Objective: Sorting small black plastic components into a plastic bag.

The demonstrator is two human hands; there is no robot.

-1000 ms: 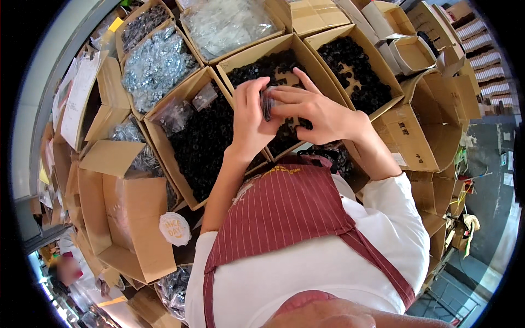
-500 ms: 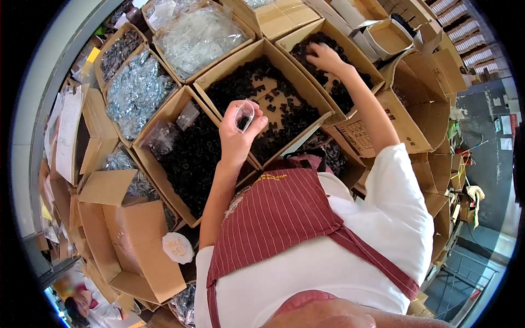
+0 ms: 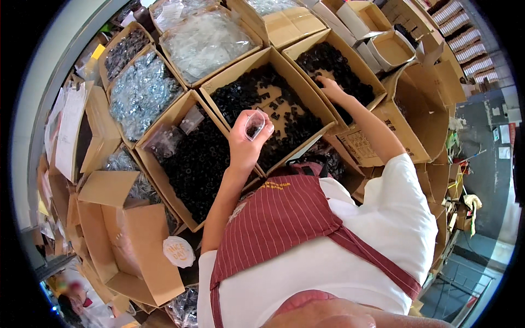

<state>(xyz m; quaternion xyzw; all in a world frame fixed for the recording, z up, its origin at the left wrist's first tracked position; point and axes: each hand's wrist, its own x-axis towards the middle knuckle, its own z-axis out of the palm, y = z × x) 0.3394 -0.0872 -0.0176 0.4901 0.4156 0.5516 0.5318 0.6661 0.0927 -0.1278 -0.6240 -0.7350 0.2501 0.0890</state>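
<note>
My left hand [image 3: 244, 143] holds up a small clear plastic bag [image 3: 255, 124] with a few dark parts in it, above a cardboard box of black parts [image 3: 273, 112]. My right hand [image 3: 330, 86] reaches out into the far right box of black parts [image 3: 334, 65], its fingers down among the pieces. Whether it grips any piece I cannot make out. Below both arms is my red striped apron [image 3: 279, 218] over a white shirt.
Several open cardboard boxes surround me: black rings [image 3: 197, 164] at left, shiny bagged metal parts [image 3: 141, 93], clear bags [image 3: 205, 41] at the back. An empty box [image 3: 131, 240] lies at lower left, small empty boxes [image 3: 391, 49] at upper right. A floor shows at the right.
My hands were together at the small bag; the right hand has since gone out to the far right box. The left hand keeps the bag raised.
</note>
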